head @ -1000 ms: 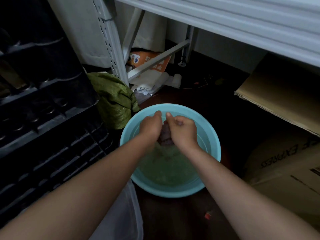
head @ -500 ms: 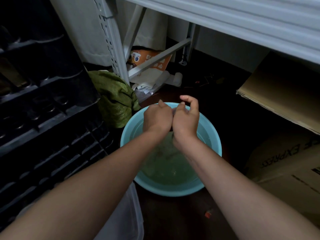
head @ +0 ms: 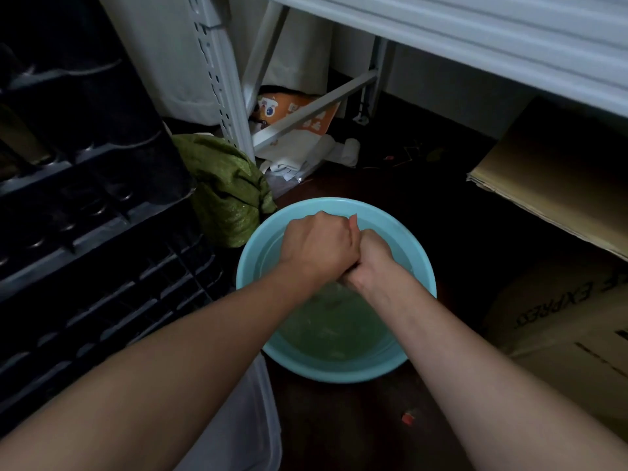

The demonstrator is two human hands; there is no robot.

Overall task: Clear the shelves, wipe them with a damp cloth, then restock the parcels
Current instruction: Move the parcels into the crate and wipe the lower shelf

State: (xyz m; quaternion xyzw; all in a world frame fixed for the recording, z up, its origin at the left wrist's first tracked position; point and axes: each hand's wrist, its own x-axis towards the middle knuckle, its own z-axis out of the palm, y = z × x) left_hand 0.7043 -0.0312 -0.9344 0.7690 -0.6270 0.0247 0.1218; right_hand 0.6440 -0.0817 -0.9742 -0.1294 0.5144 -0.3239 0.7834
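A light blue basin (head: 339,372) of greenish water stands on the dark floor below the white metal shelf (head: 475,35). My left hand (head: 317,246) and my right hand (head: 373,263) are fists pressed tightly together above the water at the basin's far side. They squeeze the cloth, which is almost wholly hidden between them. The left fist sits slightly above and over the right one.
Black plastic crates (head: 85,232) are stacked on the left, with a green bag (head: 227,188) beside the shelf post (head: 221,79). Cardboard boxes (head: 560,334) and a flat carton (head: 550,178) fill the right. An orange and white package (head: 299,113) lies under the shelf. A white bin (head: 244,419) is near my left arm.
The hands twisted around the cloth: the right hand's fingers, raised half a second ago, have closed down, and the left fist now covers the cloth that showed a second ago.
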